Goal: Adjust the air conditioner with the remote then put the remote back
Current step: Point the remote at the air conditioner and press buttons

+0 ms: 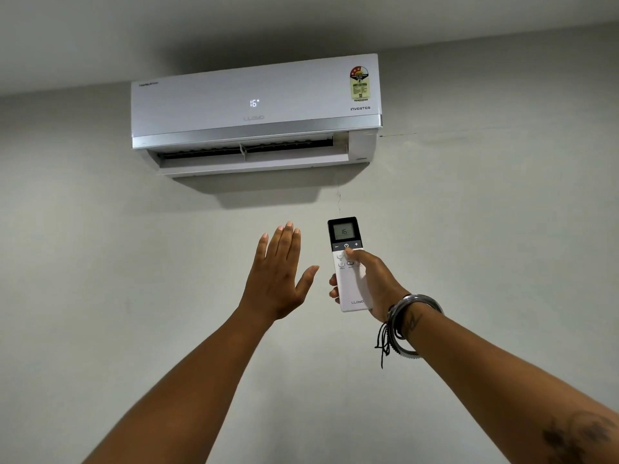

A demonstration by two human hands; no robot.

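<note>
A white split air conditioner (256, 110) hangs high on the wall, its front display reading 16 and its bottom flap open. My right hand (375, 283) holds a white remote (346, 262) upright below the unit's right half. The thumb rests just under the power button, and the remote's dark screen also reads 16. My left hand (279, 272) is raised to the left of the remote, palm toward the wall, fingers straight and apart, holding nothing and touching nothing.
A plain grey wall (100, 262) fills the view, meeting the ceiling (234, 28) just above the unit. A thin crack runs right from the unit's lower corner. Metal bangles and black threads (402, 326) circle my right wrist.
</note>
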